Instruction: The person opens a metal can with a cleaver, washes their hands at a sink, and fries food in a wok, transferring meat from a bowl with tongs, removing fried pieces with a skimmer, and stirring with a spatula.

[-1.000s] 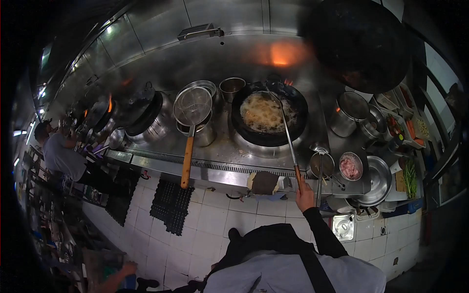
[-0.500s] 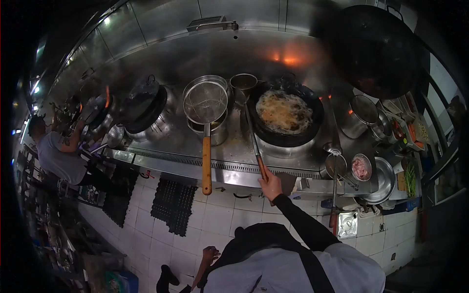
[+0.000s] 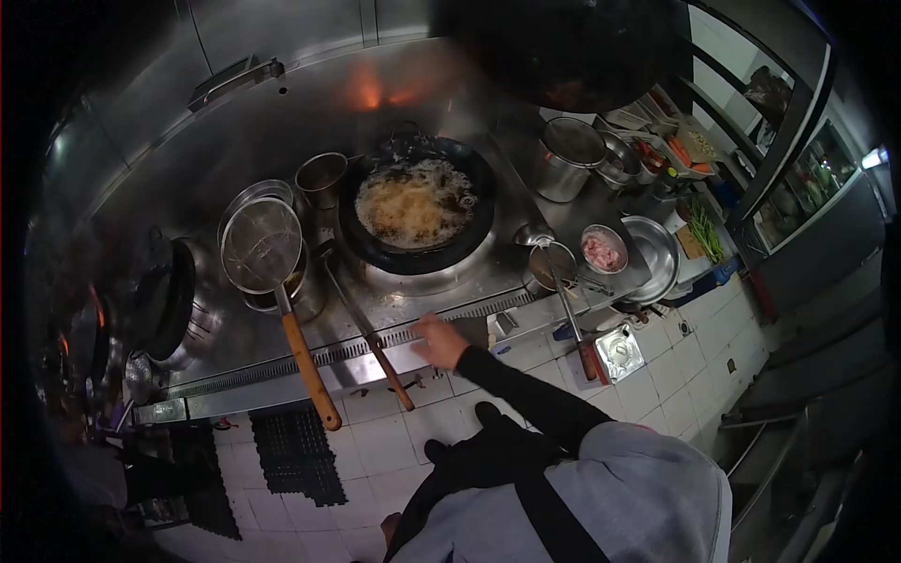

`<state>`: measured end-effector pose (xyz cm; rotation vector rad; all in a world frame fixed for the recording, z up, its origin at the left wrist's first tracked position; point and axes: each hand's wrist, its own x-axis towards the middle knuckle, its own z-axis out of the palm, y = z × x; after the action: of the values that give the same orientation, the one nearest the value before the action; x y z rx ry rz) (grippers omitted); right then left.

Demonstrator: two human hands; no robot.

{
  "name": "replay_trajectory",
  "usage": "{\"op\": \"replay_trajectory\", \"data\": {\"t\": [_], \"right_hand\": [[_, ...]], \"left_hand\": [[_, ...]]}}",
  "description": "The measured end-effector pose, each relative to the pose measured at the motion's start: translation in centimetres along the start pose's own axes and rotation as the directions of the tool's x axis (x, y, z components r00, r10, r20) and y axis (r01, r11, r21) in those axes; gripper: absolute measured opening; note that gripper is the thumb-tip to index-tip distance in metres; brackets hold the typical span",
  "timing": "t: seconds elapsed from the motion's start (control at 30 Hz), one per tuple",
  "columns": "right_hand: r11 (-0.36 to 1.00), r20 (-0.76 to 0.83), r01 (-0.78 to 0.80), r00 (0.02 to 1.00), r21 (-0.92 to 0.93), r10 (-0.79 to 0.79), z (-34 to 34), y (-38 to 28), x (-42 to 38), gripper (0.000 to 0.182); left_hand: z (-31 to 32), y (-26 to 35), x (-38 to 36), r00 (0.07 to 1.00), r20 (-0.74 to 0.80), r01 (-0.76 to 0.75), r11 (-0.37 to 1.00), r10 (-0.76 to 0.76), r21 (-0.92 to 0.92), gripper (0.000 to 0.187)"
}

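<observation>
My right hand [image 3: 439, 342] is empty over the stove's front edge, fingers apart. Just left of it a wood-handled ladle [image 3: 355, 310] lies across the edge, not touched by the hand. Behind, a black wok [image 3: 483, 192] holds bubbling oil with golden food [image 3: 405, 208] in it. A wire strainer [image 3: 262, 246] with a wooden handle rests over a pot to the left. Of my left hand [image 3: 389, 525] only a small part shows low beside my body; its fingers are hidden.
A steel pot [image 3: 570, 159], a bowl of raw meat [image 3: 602, 251], a second ladle [image 3: 567, 310] and a large steel basin [image 3: 662, 263] stand on the right. Another wok [image 3: 169, 300] sits at left. A large dark wok [image 3: 563, 47] hangs overhead. A co-worker [image 3: 94, 474] is dimly visible at far left.
My right hand has let go of the ladle, which now lies off the wok, across the stove edge. The view has turned to the right.
</observation>
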<state>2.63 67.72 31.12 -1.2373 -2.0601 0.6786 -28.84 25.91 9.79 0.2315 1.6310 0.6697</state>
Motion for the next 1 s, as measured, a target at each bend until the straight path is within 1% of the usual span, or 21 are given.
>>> {"op": "replay_trajectory", "data": {"t": [0.03,0.07,0.1,0.17,0.23,0.27,0.3,0.33,0.37,0.4,0.43,0.47,0.5,0.6,0.63,0.67,0.77,0.83,0.87,0.93,1.0], "right_hand": [[0.996,-0.105,-0.075,0.992,-0.041,0.07,-6.1,0.2,0.3,0.028],[0.994,-0.329,-0.079,0.943,-0.077,0.049,-12.2,1.3,0.3,0.022],[0.961,-0.484,-0.135,0.875,-0.241,0.001,-19.6,0.4,0.1,0.02],[0.693,-0.635,-0.419,0.769,-0.586,-0.072,-30.7,3.1,-0.9,0.026],[0.422,-0.743,-0.697,0.665,-0.579,0.078,-37.8,8.7,-1.4,0.036],[0.418,-0.76,-0.744,0.628,-0.522,0.168,-40.0,12.3,-1.2,0.041],[0.652,-0.635,-0.587,0.745,-0.48,0.204,-43.1,20.2,-1.4,0.041],[0.787,-0.541,-0.612,0.64,0.071,0.546,-42.9,20.3,0.1,0.035],[0.579,-0.244,-0.563,0.559,0.59,0.793,-42.9,20.1,0.6,0.03],[0.577,-0.219,-0.565,0.576,0.59,0.787,-42.1,23.6,0.9,0.03],[0.352,-0.044,-0.325,0.678,0.878,0.734,-41.1,29.1,1.0,0.025],[0.005,0.066,-0.087,0.793,0.996,0.605,-40.5,31.9,1.6,0.019],[-0.033,0.049,-0.037,0.785,0.999,0.617,-39.0,30.0,2.6,0.017],[-0.045,0.033,-0.009,0.83,0.999,0.556,-31.9,21.0,3.1,0.017],[-0.15,0.091,-0.014,0.847,0.989,0.523,-29.4,19.1,3.0,0.024],[0.02,0.058,-0.08,0.851,0.997,0.522,-27.1,16.3,2.9,0.033],[0.05,0.09,-0.121,0.904,0.991,0.417,-21.4,7.8,6.8,0.041],[0.264,0.079,-0.246,0.853,0.933,0.516,-18.9,2.5,11.2,0.044],[0.263,0.089,-0.252,0.857,0.931,0.508,-17.8,1.0,13.3,0.044],[0.637,-0.028,-0.261,0.914,0.726,0.406,-16.0,-1.2,18.2,0.046],[0.951,-0.238,-0.05,0.963,0.307,0.127,-13.5,-2.1,23.9,0.049]], "left_hand": [[0.4,0.7,-0.3,1.0,-0.016,0.014,0.996,-0.015,-0.086,0.027],[0.7,1.5,-0.6,0.999,-0.042,0.019,0.981,-0.028,-0.193,0.028],[1.0,2.6,-0.8,0.997,-0.07,0.007,0.955,-0.029,-0.295,0.029],[2.2,7.0,-1.3,0.992,-0.123,-0.074,0.891,0.021,-0.448,0.031],[3.2,12.0,-1.1,0.978,-0.183,-0.186,0.81,0.099,-0.556,0.035],[3.5,15.1,-1.0,0.963,-0.196,-0.263,0.812,0.187,-0.521,0.034],[3.2,17.7,-0.2,0.939,-0.232,-0.338,0.807,0.254,-0.484,0.033],[3.0,20.7,0.0,0.914,-0.22,-0.406,0.797,0.342,-0.447,0.031],[3.0,24.2,0.3,0.905,-0.229,-0.425,0.777,0.358,-0.465,0.03],[3.4,27.8,-0.2,0.879,-0.273,-0.472,0.788,0.39,-0.394,0.028],[3.8,31.1,-0.6,0.853,-0.302,-0.511,0.798,0.426,-0.32,0.025],[3.6,33.4,0.4,0.842,-0.248,-0.538,0.725,0.478,-0.43,0.021],[3.4,35.6,1.6,0.82,-0.193,-0.548,0.641,0.539,-0.538,0.018],[3.8,43.0,2.4,0.826,-0.11,-0.511,0.652,0.553,-0.559,0.011],[3.3,44.3,4.0,0.825,-0.079,-0.501,0.661,0.559,-0.558,0.011],[2.6,46.0,6.6,0.828,-0.083,-0.502,0.667,0.555,-0.551,0.011],[2.5,50.5,10.1,0.843,-0.069,-0.48,0.69,0.533,-0.542,0.01],[2.3,52.9,12.4,0.869,-0.142,-0.471,0.707,0.473,-0.528,0.01],[3.0,54.1,11.9,0.861,-0.164,-0.487,0.685,0.482,-0.541,0.012],[3.0,55.4,14.5,0.848,-0.177,-0.508,0.67,0.501,-0.542,0.011],[2.8,56.2,15.7,0.838,-0.187,-0.523,0.656,0.513,-0.544,0.009]]}}
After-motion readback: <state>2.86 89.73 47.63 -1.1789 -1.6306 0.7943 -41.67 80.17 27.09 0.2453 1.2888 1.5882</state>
